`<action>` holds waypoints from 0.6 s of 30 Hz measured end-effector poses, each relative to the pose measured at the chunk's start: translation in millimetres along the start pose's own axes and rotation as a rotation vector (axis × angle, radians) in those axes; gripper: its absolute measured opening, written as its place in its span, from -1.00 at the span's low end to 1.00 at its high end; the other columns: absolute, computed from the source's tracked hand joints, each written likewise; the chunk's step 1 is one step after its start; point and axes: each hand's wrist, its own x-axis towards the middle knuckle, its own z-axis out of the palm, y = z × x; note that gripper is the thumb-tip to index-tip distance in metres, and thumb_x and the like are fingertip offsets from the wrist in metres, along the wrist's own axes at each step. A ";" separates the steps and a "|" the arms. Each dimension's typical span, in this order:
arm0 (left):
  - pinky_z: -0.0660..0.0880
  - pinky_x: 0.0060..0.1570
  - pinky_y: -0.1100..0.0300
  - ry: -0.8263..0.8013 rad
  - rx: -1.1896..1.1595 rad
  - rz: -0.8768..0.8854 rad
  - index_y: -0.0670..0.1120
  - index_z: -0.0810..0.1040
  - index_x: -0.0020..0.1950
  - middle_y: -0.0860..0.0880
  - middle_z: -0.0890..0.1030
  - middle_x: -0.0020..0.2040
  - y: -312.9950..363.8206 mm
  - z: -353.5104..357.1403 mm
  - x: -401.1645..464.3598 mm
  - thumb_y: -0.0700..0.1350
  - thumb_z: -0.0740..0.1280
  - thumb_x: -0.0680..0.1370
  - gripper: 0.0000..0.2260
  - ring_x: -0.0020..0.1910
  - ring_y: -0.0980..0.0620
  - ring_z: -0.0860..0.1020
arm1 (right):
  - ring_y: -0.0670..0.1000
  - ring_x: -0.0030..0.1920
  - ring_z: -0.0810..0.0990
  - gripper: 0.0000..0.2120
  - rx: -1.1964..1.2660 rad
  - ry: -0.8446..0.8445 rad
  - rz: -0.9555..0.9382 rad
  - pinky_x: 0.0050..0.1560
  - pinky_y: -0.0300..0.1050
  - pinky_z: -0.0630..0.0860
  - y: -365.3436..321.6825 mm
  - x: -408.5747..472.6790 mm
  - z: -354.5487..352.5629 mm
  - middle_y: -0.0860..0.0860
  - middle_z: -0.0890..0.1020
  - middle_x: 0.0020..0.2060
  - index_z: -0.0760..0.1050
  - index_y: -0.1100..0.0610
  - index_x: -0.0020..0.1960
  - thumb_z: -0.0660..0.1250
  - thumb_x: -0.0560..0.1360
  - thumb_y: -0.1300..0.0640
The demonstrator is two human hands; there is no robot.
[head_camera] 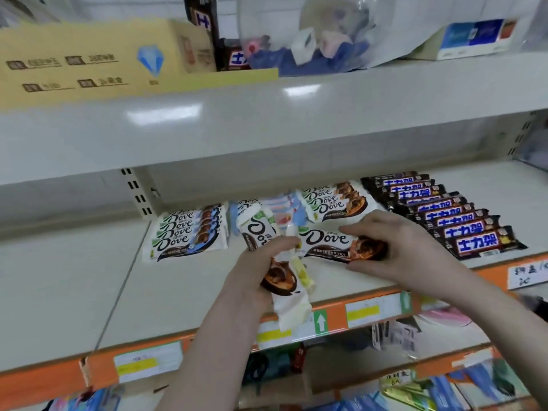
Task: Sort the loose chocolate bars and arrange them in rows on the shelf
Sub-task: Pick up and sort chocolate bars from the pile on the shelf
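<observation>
On the middle shelf (pixel 74 292), far left, a stack of four white chocolate bars with blue trim (pixel 187 232), overlapped like shingles, long axis left to right, lettering reading upright. Just right of it, a looser pile of pale blue and pink bars (pixel 281 207); count hard to tell, edges blurred.

In front of that pile, the left hand (pixel 252 274), fingers curled round a bundle of loose bars (pixel 277 262): at least two, perhaps three, one white with a brown picture, one with a yellow edge. Long axis near upright, top ends tilted away toward the shelf back, bottom ends hanging past the orange shelf edge (pixel 335 318).

Next right, a single white and brown bar (pixel 341 243), lying flat on the shelf, long axis left to right, brown end at the right. Clamped at that brown end by the right hand (pixel 394 247), thumb below, fingers over the top.

Behind it, a stack of three matching white and brown bars (pixel 335 203), same direction.

Far right, a row of about ten dark bars with blue and white lettering (pixel 444 215), overlapped front to back, each lying left to right.

Up above, on the top shelf, a yellow carton (pixel 89 54) and a clear plastic bag (pixel 326 34).
</observation>
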 end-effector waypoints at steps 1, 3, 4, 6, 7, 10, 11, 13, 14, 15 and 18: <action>0.60 -0.25 0.08 0.003 0.000 -0.002 -0.19 0.64 -0.16 -0.18 0.66 -0.28 -1.6 6.4 2.5 -0.23 0.55 0.21 -0.76 -0.37 -0.09 0.62 | -0.07 -0.13 0.52 -0.52 -0.082 0.011 -0.057 -0.01 -0.09 0.48 8.7 0.9 -1.4 -0.07 0.56 -0.14 0.52 0.03 0.19 0.48 0.29 -0.02; 0.55 -0.47 0.23 0.023 -0.022 0.031 -0.18 0.62 -0.17 -0.10 0.65 -0.40 -5.7 19.4 9.4 -0.20 0.54 0.25 -0.78 -0.49 -0.01 0.61 | 0.00 -0.13 0.54 -0.53 -0.188 0.030 -0.152 -0.03 -0.04 0.46 28.8 3.4 -5.0 -0.01 0.61 -0.16 0.55 0.11 0.15 0.52 0.27 0.03; 0.51 -0.53 0.28 0.035 -0.049 0.051 -0.17 0.62 -0.18 -0.06 0.65 -0.43 -7.7 25.8 12.2 -0.17 0.54 0.27 -0.80 -0.52 0.04 0.60 | 0.04 -0.13 0.56 -0.53 -0.216 0.039 -0.178 -0.03 -0.01 0.47 39.8 5.3 -7.4 0.02 0.62 -0.16 0.57 0.14 0.13 0.53 0.26 0.05; 0.53 -0.51 0.29 0.051 -0.123 0.067 -0.15 0.65 -0.18 -0.05 0.68 -0.38 -11.8 37.7 17.4 -0.08 0.53 0.29 -0.80 -0.47 0.06 0.62 | 0.14 -0.11 0.60 -0.54 -0.238 0.060 -0.212 -0.04 0.07 0.51 63.1 12.1 -12.2 0.09 0.65 -0.14 0.59 0.19 0.09 0.55 0.24 0.08; 0.58 -0.43 0.24 0.045 -0.169 0.059 -0.15 0.68 -0.17 -0.08 0.70 -0.30 -14.6 43.2 19.5 -0.04 0.52 0.28 -0.77 -0.40 0.04 0.65 | 0.17 -0.12 0.60 -0.54 -0.242 0.064 -0.232 -0.05 0.10 0.52 74.8 16.5 -13.7 0.12 0.65 -0.15 0.60 0.22 0.07 0.57 0.22 0.11; 0.61 -0.32 0.13 0.041 -0.324 0.053 -0.12 0.71 -0.22 -0.10 0.69 -0.29 -25.0 58.5 22.8 -0.04 0.48 0.29 -0.82 -0.37 -0.01 0.65 | 0.19 -0.16 0.63 -0.57 -0.263 0.008 -0.309 -0.07 0.10 0.52 102.5 29.4 -12.2 0.16 0.67 -0.19 0.61 0.26 0.02 0.58 0.19 0.16; 0.61 -0.32 0.13 0.045 -0.372 0.060 -0.13 0.70 -0.25 -0.10 0.67 -0.33 -28.8 62.2 22.9 -0.07 0.46 0.32 -0.86 -0.40 -0.01 0.64 | 0.18 -0.16 0.63 -0.58 -0.264 -0.018 -0.333 -0.07 0.10 0.53 109.5 33.7 -10.1 0.16 0.67 -0.19 0.61 0.26 0.01 0.58 0.20 0.16; 0.59 -0.27 0.14 0.036 -0.400 0.068 -0.13 0.64 -0.26 -0.09 0.65 -0.36 -36.3 67.9 21.7 -0.11 0.42 0.36 -0.91 -0.42 -0.01 0.63 | 0.19 -0.13 0.63 -0.59 -0.266 -0.052 -0.364 -0.02 0.12 0.53 121.1 42.6 -5.3 0.17 0.67 -0.16 0.61 0.25 0.03 0.56 0.23 0.14; 0.58 -0.23 0.14 0.035 -0.383 0.074 -0.13 0.63 -0.26 -0.08 0.65 -0.35 -39.9 69.1 21.4 -0.12 0.42 0.34 -0.92 -0.41 -0.01 0.63 | 0.18 -0.08 0.62 -0.59 -0.261 -0.062 -0.356 0.03 0.12 0.49 125.5 46.7 -2.9 0.16 0.67 -0.11 0.59 0.23 0.06 0.53 0.26 0.11; 0.57 -0.21 0.14 0.037 -0.368 0.081 -0.14 0.63 -0.26 -0.08 0.65 -0.33 -42.9 70.1 20.6 -0.12 0.42 0.33 -0.91 -0.39 -0.01 0.63 | 0.18 -0.01 0.59 -0.59 -0.253 -0.069 -0.338 0.10 0.09 0.43 129.5 50.7 -0.7 0.14 0.66 -0.05 0.58 0.20 0.11 0.50 0.31 0.07; 0.57 -0.25 0.19 0.026 -0.416 0.091 -0.18 0.58 -0.18 -0.09 0.64 -0.32 -46.1 71.9 18.9 -0.15 0.38 0.36 -0.88 -0.39 -0.01 0.62 | 0.15 0.08 0.54 -0.59 -0.243 -0.074 -0.325 0.14 -0.05 0.25 138.9 62.4 5.2 0.10 0.64 0.05 0.55 0.15 0.15 0.44 0.36 0.00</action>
